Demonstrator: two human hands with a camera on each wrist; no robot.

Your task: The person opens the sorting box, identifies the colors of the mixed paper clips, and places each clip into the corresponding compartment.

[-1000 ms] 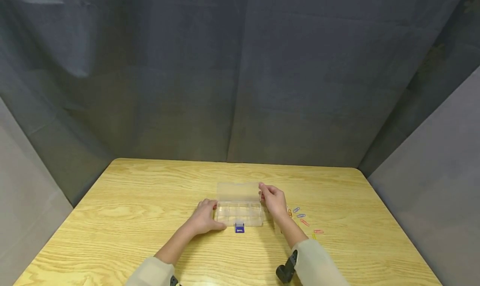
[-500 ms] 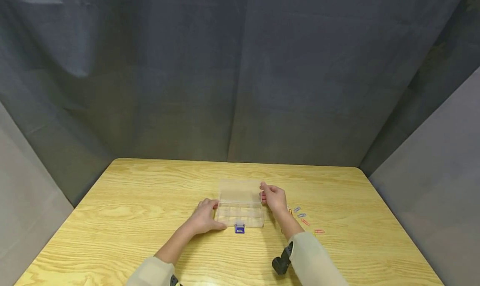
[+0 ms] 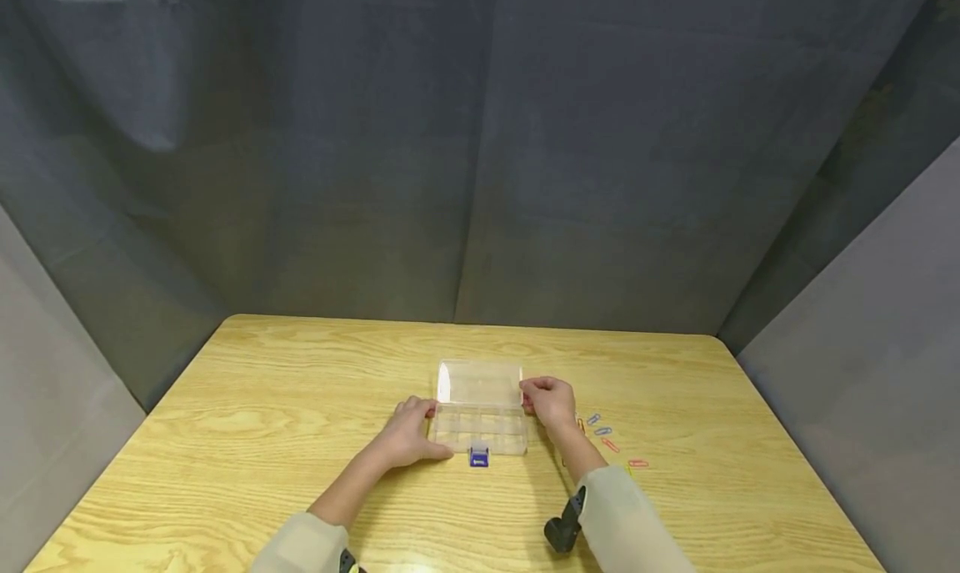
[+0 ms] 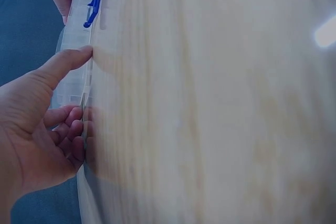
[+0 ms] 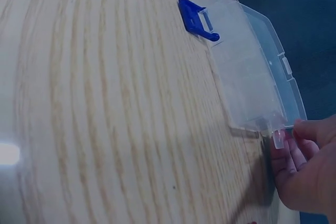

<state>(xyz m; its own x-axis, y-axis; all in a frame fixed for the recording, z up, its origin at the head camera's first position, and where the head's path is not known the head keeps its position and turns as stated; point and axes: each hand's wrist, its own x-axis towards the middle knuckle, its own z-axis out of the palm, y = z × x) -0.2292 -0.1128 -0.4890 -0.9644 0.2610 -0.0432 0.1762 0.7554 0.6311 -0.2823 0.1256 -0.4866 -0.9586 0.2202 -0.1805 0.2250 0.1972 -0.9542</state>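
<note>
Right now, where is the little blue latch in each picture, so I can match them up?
Head view: the blue latch is low in the picture, about halfway across.
Left wrist view: the blue latch is near the top, well left of the middle.
Right wrist view: the blue latch is in the upper part, a bit right of the middle.
Shared landmark: the clear box, with the latch on its long side.

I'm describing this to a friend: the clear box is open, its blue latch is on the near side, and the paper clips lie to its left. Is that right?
Not quite: the paper clips lie to the right of the clear box, as the head view shows. The box is open, its blue latch on the near side.
</note>
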